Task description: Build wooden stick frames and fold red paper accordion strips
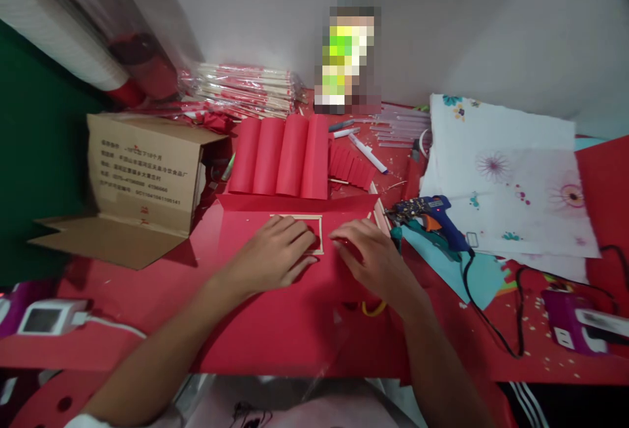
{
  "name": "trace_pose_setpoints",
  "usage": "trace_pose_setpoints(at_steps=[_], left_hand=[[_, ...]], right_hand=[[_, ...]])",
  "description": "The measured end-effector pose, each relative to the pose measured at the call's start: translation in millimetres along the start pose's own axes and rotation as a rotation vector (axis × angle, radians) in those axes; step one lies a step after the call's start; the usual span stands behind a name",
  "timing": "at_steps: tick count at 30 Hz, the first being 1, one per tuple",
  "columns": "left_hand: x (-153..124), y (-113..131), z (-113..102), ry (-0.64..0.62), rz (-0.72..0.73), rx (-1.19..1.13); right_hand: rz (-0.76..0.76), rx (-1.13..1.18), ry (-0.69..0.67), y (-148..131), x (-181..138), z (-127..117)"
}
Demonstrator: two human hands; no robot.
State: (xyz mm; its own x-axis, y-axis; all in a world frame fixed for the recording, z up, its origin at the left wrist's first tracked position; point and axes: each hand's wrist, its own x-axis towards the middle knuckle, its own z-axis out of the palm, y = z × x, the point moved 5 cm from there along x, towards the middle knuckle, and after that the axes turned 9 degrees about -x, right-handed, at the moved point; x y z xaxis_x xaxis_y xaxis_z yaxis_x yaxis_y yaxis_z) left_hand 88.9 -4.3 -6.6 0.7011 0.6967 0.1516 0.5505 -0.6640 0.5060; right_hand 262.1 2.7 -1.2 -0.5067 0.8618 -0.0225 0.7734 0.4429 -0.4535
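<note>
In the head view, I see a stick frame (322,234) flat on red paper (246,225): three sides show in place; whether the fourth remains, I can't tell. The left hand (280,248) covers it, grip hidden; just right of it, the right hand (366,254) curls, fingertips slightly parted, hold unclear.
</note>
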Motion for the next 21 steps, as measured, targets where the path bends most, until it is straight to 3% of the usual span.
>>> trace_pose_setpoints(at_steps=[5,12,21], left_hand=[[1.9,2.6,14.0,-0.06,-0.036,0.019],[4.3,5.3,15.5,-0.027,-0.045,0.062],[6.9,7.5,15.4,0.028,-0.045,0.096]], right_hand=[[-0.044,-0.1,0.027,9.5,9.4,-5.4],[-0.054,-0.203,-0.013,4.0,26.1,3.5],[-0.073,-0.189,0.042,3.4,32.4,12.4]])
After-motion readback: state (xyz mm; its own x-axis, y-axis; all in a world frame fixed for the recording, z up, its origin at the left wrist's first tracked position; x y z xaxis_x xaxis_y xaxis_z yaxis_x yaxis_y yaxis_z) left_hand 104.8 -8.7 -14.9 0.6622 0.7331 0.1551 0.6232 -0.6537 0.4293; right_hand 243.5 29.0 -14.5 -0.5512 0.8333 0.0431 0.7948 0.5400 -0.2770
